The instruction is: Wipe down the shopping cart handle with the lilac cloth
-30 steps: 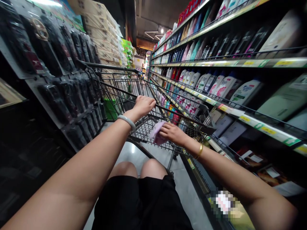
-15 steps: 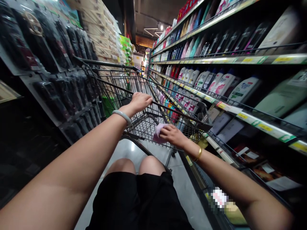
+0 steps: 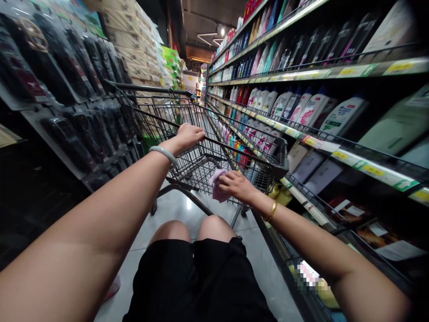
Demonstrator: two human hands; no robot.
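Note:
A dark wire shopping cart point(image 3: 161, 100) stands in front of my knees, turned at an angle in the aisle. My left hand point(image 3: 189, 135) is wrapped over the top rim of the cart's near side; a pale bangle circles that wrist. Lower and to the right, my right hand point(image 3: 236, 185) holds a crumpled light purple cloth point(image 3: 219, 191) against the lower wire mesh of the same side. A gold bracelet is on the right wrist. Part of the cloth is hidden under the fingers.
Shelves of shampoo bottles point(image 3: 310, 109) line the right, with a price-tag rail point(image 3: 362, 166) close to my right arm. Packaged dark goods point(image 3: 72, 134) hang on the left. Stacked tissue packs point(image 3: 125, 40) rise behind the cart. Grey floor tiles point(image 3: 189, 210) lie below.
My left hand and the cart rim have shifted slightly left and up in view. My right hand with the cloth has moved a little left, still against the mesh.

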